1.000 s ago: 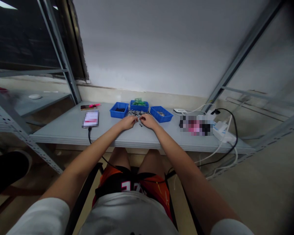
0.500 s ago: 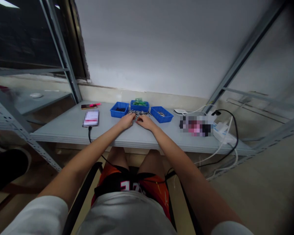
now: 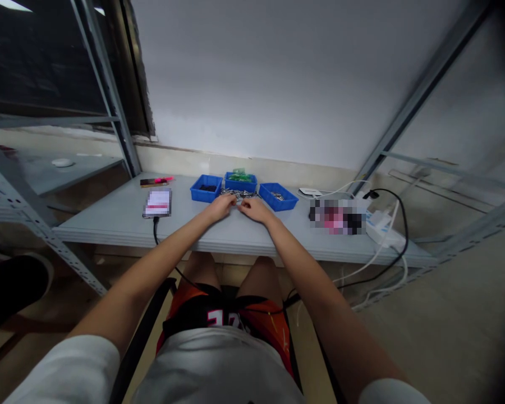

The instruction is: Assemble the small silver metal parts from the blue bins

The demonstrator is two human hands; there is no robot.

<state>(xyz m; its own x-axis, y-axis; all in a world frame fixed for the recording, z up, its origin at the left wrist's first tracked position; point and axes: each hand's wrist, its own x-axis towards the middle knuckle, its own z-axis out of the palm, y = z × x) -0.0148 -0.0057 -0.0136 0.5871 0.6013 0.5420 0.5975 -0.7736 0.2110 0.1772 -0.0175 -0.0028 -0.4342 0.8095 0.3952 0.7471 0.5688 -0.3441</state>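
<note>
My left hand (image 3: pixel 221 206) and my right hand (image 3: pixel 256 209) rest close together on the grey table (image 3: pixel 118 221), fingertips almost meeting. Both have their fingers curled in a pinch; what they hold is too small to make out. Just beyond them lies a pile of small shiny metal parts (image 3: pixel 238 194). Behind the pile stand three blue trays: a left one (image 3: pixel 206 188) with dark bits, a middle one (image 3: pixel 240 181) with green pieces, and a right one (image 3: pixel 278 196) with small metal parts.
A phone (image 3: pixel 157 202) with a black cable lies at the left, a pink pen (image 3: pixel 156 181) behind it. At the right are a blurred object (image 3: pixel 337 216), a white power strip (image 3: pixel 381 225) and trailing cables. Metal shelf posts frame both sides.
My hands have drawn closer together and a little toward the metal pile. A small dark piece that lay on the table between them a second ago no longer shows.
</note>
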